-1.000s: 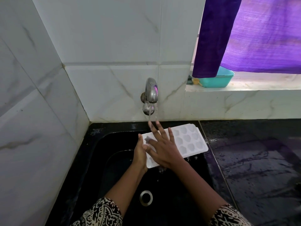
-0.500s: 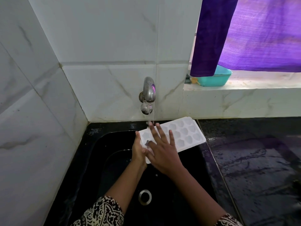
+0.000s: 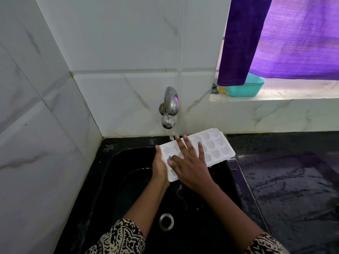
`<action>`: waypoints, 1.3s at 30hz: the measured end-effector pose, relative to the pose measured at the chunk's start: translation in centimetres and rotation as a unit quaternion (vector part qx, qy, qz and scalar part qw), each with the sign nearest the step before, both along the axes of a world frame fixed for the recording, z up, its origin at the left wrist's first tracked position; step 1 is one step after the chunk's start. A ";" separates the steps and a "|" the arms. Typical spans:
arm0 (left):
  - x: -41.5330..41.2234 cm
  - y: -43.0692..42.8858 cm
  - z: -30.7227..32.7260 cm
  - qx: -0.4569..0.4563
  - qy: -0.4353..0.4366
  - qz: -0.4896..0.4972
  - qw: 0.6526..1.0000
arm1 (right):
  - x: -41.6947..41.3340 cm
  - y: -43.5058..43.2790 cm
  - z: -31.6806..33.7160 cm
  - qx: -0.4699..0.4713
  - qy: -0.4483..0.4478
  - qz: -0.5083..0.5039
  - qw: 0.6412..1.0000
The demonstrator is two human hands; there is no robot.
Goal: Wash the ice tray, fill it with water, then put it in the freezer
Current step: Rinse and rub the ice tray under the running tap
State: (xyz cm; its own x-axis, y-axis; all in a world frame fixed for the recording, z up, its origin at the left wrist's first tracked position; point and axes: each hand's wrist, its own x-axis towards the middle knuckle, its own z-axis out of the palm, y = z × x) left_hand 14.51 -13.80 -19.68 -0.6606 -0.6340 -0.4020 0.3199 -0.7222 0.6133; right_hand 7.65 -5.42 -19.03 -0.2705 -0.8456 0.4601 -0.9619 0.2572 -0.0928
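A white ice tray (image 3: 214,145) with shaped moulds is held over the black sink (image 3: 132,189), just below the steel tap (image 3: 170,107). A thin stream of water runs from the tap onto the tray's far edge. My left hand (image 3: 160,166) grips the tray's left end, thumb on top. My right hand (image 3: 190,163) lies flat on the tray's middle, fingers spread and straight, covering several moulds. The tray's right end reaches over the sink's rim.
The sink's drain (image 3: 166,221) sits below my arms. A wet black counter (image 3: 289,180) lies to the right. A teal tub (image 3: 245,88) stands on the window ledge under a purple curtain (image 3: 286,37). White tiled walls close the left and back.
The tray has risen slightly and shifted back toward the wall, under the tap. My right hand has slid along its top while the left keeps its hold.
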 end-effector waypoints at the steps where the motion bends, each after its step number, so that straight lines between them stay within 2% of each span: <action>1: -0.1 0.1 0.1 -0.004 -0.004 0.003 1.000 | 0.1 -0.3 0.2 -0.006 0.017 -0.010 1.000; 5: 0.0 -0.9 0.7 0.014 0.002 0.017 1.000 | 2.0 -0.8 -0.8 -0.035 -0.008 -0.002 0.999; 9: 0.6 -1.3 0.5 -0.015 -0.019 -0.006 1.000 | 0.8 -0.5 -0.7 0.011 -0.060 0.021 0.998; 12: 0.6 -0.6 0.3 -0.017 -0.024 -0.016 0.999 | 0.1 -0.5 0.1 0.000 0.024 0.009 1.000; 14: 0.4 -0.5 0.5 -0.014 -0.020 0.005 1.000 | 1.1 -0.5 -0.2 -0.015 0.043 0.005 0.999; 17: 0.6 -1.0 0.5 -0.001 -0.006 0.016 1.000 | 2.3 -0.1 -1.2 0.000 -0.026 0.009 1.000; 20: 1.1 -0.6 -0.1 -0.005 -0.026 -0.003 1.000 | 1.2 0.2 -0.7 0.056 -0.088 0.038 0.994; 23: 0.9 0.5 -0.4 0.002 -0.002 -0.011 1.000 | 0.8 0.3 -0.4 0.034 -0.035 0.010 0.999; 26: 0.8 0.6 -0.7 0.002 -0.008 0.040 0.999 | 2.2 0.0 -1.4 0.002 0.017 -0.029 0.999; 31: 2.0 0.5 -1.5 -0.003 -0.015 0.044 0.999 | 2.7 0.5 -2.9 0.014 -0.019 0.001 1.000; 36: 2.5 1.3 -2.3 0.001 -0.005 0.047 0.999 | 3.0 0.9 -2.5 0.033 0.021 -0.008 0.999; 39: 2.6 1.3 -2.3 0.010 -0.006 0.073 0.997 | 4.1 1.1 -3.2 0.049 -0.025 -0.010 0.998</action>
